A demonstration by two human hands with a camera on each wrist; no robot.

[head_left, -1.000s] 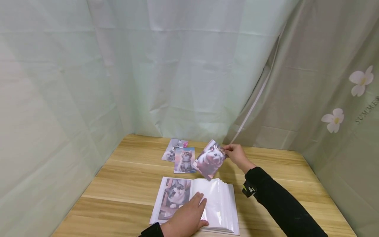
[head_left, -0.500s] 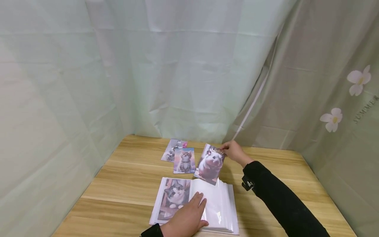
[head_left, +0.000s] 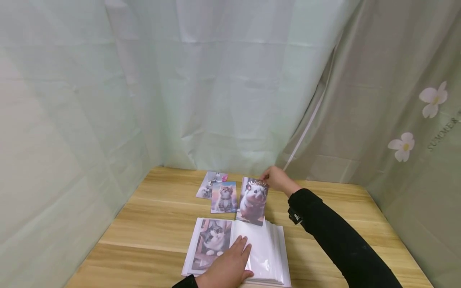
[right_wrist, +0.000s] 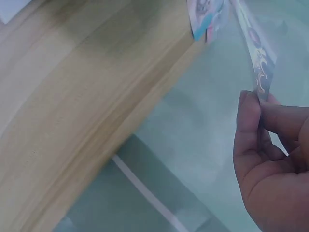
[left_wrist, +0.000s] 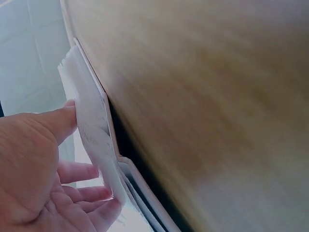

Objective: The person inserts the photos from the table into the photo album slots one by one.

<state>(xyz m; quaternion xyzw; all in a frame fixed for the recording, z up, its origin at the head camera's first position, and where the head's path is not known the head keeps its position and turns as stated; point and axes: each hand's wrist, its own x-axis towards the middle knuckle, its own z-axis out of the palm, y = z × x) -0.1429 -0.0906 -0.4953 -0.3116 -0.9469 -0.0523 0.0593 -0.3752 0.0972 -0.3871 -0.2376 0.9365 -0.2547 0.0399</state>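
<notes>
My right hand (head_left: 278, 180) pinches a hamster photo (head_left: 252, 202) by its top right corner, between thumb and fingers in the right wrist view. The photo is tilted up, its lower edge at the top of the right page of an open photo album (head_left: 257, 248). On the album's left page shows a grey-and-white cat photo (head_left: 213, 240). My left hand (head_left: 227, 264) lies across the album's middle with its fingers extended; in the left wrist view its thumb and fingertips touch the pages (left_wrist: 89, 111).
Behind the album lie a kitten photo (head_left: 224, 197) and, partly under it, a greyish photo (head_left: 208, 185) with a pink patch. The wooden table (head_left: 144, 228) meets hanging curtains (head_left: 223, 100) at the back and both sides.
My right hand has moved left, bringing the hamster photo from a slanted pose to nearly upright, in line with the album's right page. My left hand has stayed in place.
</notes>
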